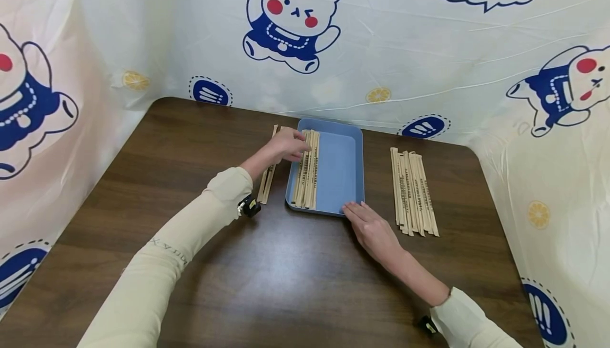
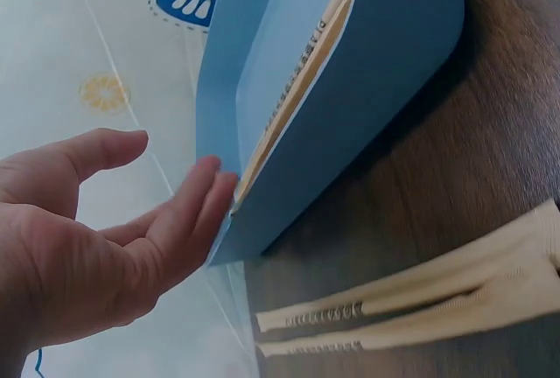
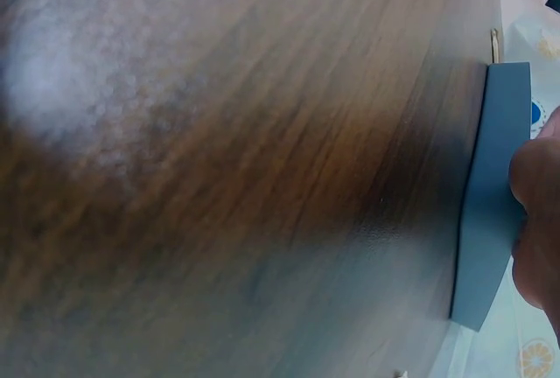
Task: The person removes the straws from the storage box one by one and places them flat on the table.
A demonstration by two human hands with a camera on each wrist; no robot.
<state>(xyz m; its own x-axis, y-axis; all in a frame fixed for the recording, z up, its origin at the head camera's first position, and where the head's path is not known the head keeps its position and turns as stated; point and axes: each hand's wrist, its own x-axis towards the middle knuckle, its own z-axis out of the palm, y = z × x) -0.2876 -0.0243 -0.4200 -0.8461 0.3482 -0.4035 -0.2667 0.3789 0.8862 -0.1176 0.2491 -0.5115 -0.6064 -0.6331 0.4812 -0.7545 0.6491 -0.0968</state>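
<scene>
A shallow blue tray [image 1: 337,170] lies on the table with a row of paper-wrapped sticks [image 1: 307,173] along its left side. My left hand [image 1: 287,144] hovers at the tray's left rim, over the sticks; its fingers are loosely bent and hold nothing. In the left wrist view the thumb stands well apart from the fingertips [image 2: 223,187], which are right at the tray's edge. My right hand [image 1: 371,229] holds the tray's near right corner. Its thumb lies against the outer wall in the right wrist view, where most of the hand is out of frame.
Two more wrapped sticks [image 2: 411,308] lie on the wooden table [image 1: 267,268], left of the tray. A group of several wrapped sticks [image 1: 413,194] lies to the tray's right. A printed cloth [image 1: 395,46] hangs behind the table and along its sides.
</scene>
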